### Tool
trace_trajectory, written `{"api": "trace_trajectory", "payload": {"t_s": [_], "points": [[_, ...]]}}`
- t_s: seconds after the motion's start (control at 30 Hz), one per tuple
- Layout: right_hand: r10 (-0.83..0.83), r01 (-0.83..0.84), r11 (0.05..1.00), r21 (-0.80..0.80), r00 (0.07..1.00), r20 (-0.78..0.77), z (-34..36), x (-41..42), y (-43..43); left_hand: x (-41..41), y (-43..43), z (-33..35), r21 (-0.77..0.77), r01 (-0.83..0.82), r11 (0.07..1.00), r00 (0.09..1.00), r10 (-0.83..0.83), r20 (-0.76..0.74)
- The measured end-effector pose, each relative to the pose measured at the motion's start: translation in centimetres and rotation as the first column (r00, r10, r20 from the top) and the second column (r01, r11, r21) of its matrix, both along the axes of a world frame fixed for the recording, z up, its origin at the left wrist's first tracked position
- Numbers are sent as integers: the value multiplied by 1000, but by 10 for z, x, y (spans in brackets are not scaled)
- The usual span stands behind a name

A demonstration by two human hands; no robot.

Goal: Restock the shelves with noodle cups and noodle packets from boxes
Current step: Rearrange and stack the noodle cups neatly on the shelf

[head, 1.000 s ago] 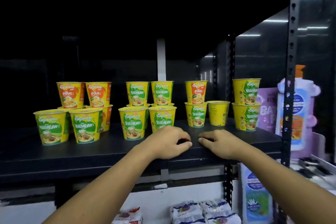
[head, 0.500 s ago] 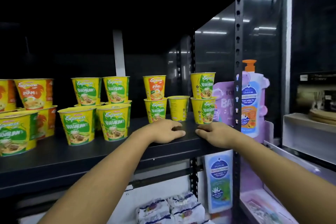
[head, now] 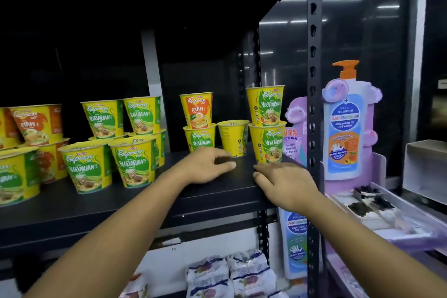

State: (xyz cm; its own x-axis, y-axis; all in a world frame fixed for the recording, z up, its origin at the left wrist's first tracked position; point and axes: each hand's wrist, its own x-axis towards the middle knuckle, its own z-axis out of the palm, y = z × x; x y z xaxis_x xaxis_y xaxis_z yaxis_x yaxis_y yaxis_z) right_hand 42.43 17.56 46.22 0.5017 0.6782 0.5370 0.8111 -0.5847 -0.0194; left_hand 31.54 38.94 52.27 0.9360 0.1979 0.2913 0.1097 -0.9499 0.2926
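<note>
Head view: both my hands lie palm down on the black shelf (head: 217, 195), just left of the slotted upright post (head: 314, 104), and neither holds anything. My left hand (head: 208, 167) rests further from the post with its fingers loosely bent. My right hand (head: 285, 184) sits nearer the post at the front edge, its fingertips (head: 257, 174) on the board.

The noodle cups are already on this shelf. Closest to the post is a two-high vegetarian stack (head: 266, 126). Further left come a single cup (head: 232, 138) turned label-away, then an Ayam cup on a vegetarian one (head: 198, 123), then more stacks (head: 134, 162) running out of view. Noodle packets (head: 232, 276) lie low down, left of the post's foot. No box shows in view.

The danger I see is the stack beside the post. Its base is just beyond my right fingertips, so a careless lift or forward reach could clip it and tip the top cup. That cup could go against the single cup or past the post towards the pump bottle (head: 346, 126) on the other side. My left hand lies just in front of the Ayam stack, with the same risk. Cups stacked rim on lid look light and top-heavy, so leaning on the board's front edge might jolt them. Pushing new cups in from the front could also shove the rows back unevenly.
</note>
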Motion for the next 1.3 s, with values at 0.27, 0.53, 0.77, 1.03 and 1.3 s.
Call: {"api": "trace_trajectory", "payload": {"t_s": [0.27,0.53,0.77,1.03,1.3], "points": [[18,-24,996,86,998,65,-6,-2,-2,48,-6,47,35,-197,980,910,170,377],[16,-29,989,143,995,94,-13,3,3,97,-13,28,66,-342,937,867,288,406],[12,-43,975,218,990,144,-17,4,5,99,-5,34,80,-346,935,854,279,440],[29,-78,963,259,982,187,-17,2,6,95,-2,29,64,-308,949,852,245,463],[37,-99,953,285,976,216,-16,0,4,98,-3,26,106,-313,944,849,228,477]]}}
